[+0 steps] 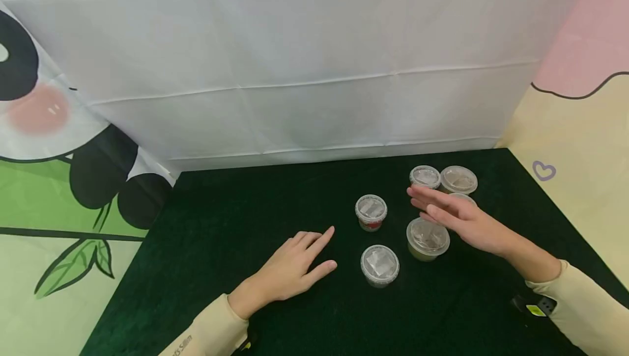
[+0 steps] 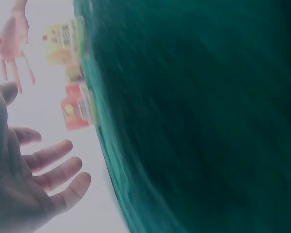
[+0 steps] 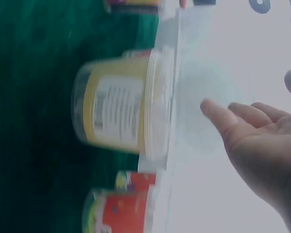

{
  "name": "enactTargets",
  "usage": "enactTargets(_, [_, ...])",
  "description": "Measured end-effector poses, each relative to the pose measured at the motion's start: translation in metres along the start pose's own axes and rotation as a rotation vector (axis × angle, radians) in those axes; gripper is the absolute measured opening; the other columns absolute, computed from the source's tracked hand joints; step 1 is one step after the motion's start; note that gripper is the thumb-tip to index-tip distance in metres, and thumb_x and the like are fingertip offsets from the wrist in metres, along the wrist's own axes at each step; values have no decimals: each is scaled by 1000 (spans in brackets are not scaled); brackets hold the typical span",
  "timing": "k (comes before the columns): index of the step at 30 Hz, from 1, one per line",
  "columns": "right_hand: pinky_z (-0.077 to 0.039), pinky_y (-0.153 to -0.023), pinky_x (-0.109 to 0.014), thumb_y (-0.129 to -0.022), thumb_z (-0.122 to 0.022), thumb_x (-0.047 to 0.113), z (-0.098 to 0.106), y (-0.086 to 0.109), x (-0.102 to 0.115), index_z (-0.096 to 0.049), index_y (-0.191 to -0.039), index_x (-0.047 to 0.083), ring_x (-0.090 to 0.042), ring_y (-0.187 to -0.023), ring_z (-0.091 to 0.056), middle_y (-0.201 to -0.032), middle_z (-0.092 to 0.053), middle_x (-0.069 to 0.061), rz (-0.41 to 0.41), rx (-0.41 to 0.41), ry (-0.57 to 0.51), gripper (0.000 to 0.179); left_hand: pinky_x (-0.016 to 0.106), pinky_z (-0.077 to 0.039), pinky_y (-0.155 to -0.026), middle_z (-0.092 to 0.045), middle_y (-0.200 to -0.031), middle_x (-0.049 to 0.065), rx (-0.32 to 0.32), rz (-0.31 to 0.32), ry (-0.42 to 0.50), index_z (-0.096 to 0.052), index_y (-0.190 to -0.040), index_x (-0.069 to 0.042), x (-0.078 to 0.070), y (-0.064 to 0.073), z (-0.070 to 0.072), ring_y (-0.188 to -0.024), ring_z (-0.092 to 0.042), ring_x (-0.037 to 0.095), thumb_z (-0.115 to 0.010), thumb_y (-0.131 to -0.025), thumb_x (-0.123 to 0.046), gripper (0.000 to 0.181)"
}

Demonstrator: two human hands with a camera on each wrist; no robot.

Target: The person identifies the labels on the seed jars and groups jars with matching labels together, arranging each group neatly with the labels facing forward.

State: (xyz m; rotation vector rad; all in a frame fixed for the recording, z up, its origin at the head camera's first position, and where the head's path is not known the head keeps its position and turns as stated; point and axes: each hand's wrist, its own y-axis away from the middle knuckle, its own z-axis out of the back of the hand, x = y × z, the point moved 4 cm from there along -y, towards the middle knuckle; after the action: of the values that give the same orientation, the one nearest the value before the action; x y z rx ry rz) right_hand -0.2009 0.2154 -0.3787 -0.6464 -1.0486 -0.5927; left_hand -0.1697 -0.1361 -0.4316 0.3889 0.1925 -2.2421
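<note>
My left hand (image 1: 290,268) hovers over the green cloth, left of two small clear-lidded cups. The nearer small cup (image 1: 380,266) and the farther small cup (image 1: 371,212), which has a red band, stand upright. My right hand (image 1: 457,215) is held over the right-hand group, its straight fingers pointing left and nothing in them. Just in front of it stands a larger lidded cup (image 1: 427,238); in the right wrist view this yellow cup (image 3: 119,104) carries a white barcode label. Behind the hand sit a small cup (image 1: 425,176) and a wide-lidded cup (image 1: 459,179). One more lid is partly hidden by the hand.
A dark green cloth (image 1: 221,219) covers the table. White fabric (image 1: 304,45) hangs along the back edge, with printed cartoon panels at left and right. Dark devices with a yellow-green patch (image 1: 535,310) are strapped at the wrists.
</note>
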Motion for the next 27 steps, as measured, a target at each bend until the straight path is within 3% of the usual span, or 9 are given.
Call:
enactTargets(2, [-41,-109,-32,-111,-31,3,-7,-3,-1,-16,-161,1,-16,-144,-39,-164,-19,-25,2,42,-116,53,46,-45,-105,-53,-144,3,0,-11,29,-13,-164,-30,-9,-5,-3,-128,-51,19,-30,-102,-68,74])
enactTargets(5, [-43,-108,-34,-112,-30,8,-20,-6,-3,-15,-162,4,-19,-142,-43,-163,-21,-26,-45,84,-200,52,44,-49,-99,-59,-136,2,3,-27,81,-11,-164,-26,-19,-12,-10,-119,-57,16,-31,-102,-69,79])
enactTargets(9, [-44,-107,-34,-113,-29,14,-37,-6,-6,-17,-161,3,-28,-141,-44,-160,-24,-30,-122,120,-232,51,39,-53,-93,-64,-129,1,6,-51,136,-9,-164,-22,-33,-20,-18,-108,-62,12,-36,-100,-70,85])
enactTargets(15, [-44,-107,-31,-113,-33,19,-59,-3,-14,-17,-161,2,-45,-145,-32,-162,-22,-28,-234,159,-234,53,26,-54,-80,-64,-125,2,20,-103,138,-3,-164,-16,-52,-26,-25,-92,-61,6,-44,-98,-70,95])
enactTargets(17, [-45,-106,-31,-113,-35,21,-63,-1,-18,-18,-161,4,-47,-146,-29,-163,-21,-27,-273,165,-225,54,25,-54,-81,-63,-127,2,16,-120,129,-3,-164,-15,-56,-28,-25,-93,-62,6,-45,-98,-69,96])
enactTargets(21, [-46,-105,-32,-112,-38,25,-70,1,-23,-19,-161,5,-47,-146,-28,-163,-22,-26,-316,186,-187,56,30,-55,-91,-59,-140,7,25,-133,97,-8,-164,-11,-62,-31,-25,-113,-63,11,-44,-99,-68,93])
enactTargets(24, [-46,-106,-34,-112,-40,25,-74,1,-24,-19,-161,4,-46,-146,-29,-163,-21,-26,-327,213,-181,58,34,-53,-97,-52,-148,11,49,-113,78,-11,-163,-9,-66,-33,-24,-125,-59,16,-40,-100,-68,92])
enactTargets(27, [-46,-106,-34,-112,-41,25,-78,1,-25,-19,-161,2,-44,-145,-32,-163,-20,-27,-335,235,-197,59,35,-54,-96,-51,-149,13,56,-87,72,-15,-163,-7,-69,-35,-24,-126,-59,18,-38,-101,-67,90])
